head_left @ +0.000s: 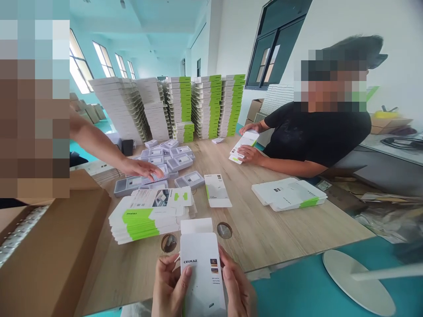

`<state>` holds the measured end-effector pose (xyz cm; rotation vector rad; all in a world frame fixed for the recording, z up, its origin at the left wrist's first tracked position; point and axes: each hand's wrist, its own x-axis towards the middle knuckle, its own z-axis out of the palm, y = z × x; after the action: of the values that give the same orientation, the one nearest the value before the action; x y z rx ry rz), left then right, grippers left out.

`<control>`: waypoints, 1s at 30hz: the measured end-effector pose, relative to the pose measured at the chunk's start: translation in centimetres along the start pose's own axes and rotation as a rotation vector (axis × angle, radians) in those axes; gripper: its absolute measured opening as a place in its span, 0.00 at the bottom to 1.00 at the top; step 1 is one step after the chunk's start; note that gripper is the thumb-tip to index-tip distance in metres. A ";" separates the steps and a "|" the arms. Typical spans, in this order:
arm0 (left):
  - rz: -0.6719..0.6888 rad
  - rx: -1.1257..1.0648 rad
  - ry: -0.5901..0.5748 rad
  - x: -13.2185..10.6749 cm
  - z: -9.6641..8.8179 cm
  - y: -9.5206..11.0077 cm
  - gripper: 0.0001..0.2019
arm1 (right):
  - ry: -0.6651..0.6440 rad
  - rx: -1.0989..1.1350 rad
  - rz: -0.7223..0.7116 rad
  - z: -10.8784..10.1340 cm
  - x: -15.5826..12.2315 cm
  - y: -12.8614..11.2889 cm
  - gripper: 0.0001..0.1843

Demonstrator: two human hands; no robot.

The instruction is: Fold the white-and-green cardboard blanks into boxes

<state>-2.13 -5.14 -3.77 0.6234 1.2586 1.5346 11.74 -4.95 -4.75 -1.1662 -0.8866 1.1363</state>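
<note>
Two hands, left (169,288) and right (236,286), pinch the sides of a white CEUKAZ box (202,273) above the wooden bench (264,233).

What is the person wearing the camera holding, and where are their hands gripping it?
A white CEUKAZ packaging box, gripped along its two long side edges, in the lower part shown, by the left hand and the right hand.

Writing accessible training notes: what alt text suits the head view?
The left hand and right hand hold a white CEUKAZ carton over a wooden table, beside a stack of green-edged cartons. Across the table, a co-worker in a black T-shirt holds another carton, with grey trays laid out and tall carton stacks behind.
</note>
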 end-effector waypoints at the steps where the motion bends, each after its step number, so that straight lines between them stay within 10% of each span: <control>1: 0.009 0.000 -0.003 0.0 0.2 0.1 0.28 | -0.015 -0.006 -0.015 -0.1 0.3 -0.3 0.22; 15: -0.051 0.305 -0.630 3.1 -2.3 5.0 0.21 | -0.551 -0.346 -0.452 -3.7 5.8 -4.2 0.13; 19: 0.055 0.426 -0.788 2.8 -2.0 6.3 0.19 | -0.552 -0.179 -0.334 -3.6 7.2 -6.9 0.14; 23: 0.112 0.519 -0.848 2.0 -1.6 7.8 0.16 | -0.610 -0.141 -0.169 -2.0 8.5 -10.4 0.35; 30: 0.167 0.573 -0.844 1.3 -2.1 8.6 0.15 | -0.823 -0.442 -0.167 -0.8 8.7 -13.0 0.21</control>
<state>-7.61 -4.36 3.25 1.5808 0.9626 0.8266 17.14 3.13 7.48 -0.9228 -1.9046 1.3321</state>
